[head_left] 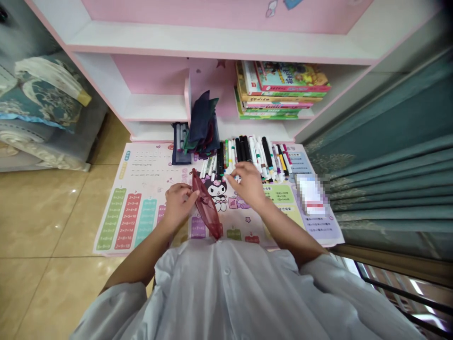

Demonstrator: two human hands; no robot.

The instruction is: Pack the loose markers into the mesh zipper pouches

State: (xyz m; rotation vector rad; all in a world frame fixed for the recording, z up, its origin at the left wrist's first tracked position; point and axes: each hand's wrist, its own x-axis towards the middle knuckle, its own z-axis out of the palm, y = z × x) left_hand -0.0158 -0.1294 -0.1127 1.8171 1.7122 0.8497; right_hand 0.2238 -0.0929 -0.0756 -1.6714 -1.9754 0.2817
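While palm-down at markers [244, 148], right hand [250, 185], grip unclear; left fingers [180, 188] clamped on red pouch [209, 210]

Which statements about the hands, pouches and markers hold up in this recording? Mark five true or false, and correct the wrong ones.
1. The left hand holds a red mesh pouch. True.
2. The right hand rests on the stack of books. False: it is at the near edge of the row of markers.
3. The books are stacked in the shelf unit, beyond the markers. True.
4. The pile of dark mesh pouches lies to the right of the markers in the picture. False: it is to their left.
5. The mat under the markers is plain. False: it has printed multiplication columns and cartoon figures.
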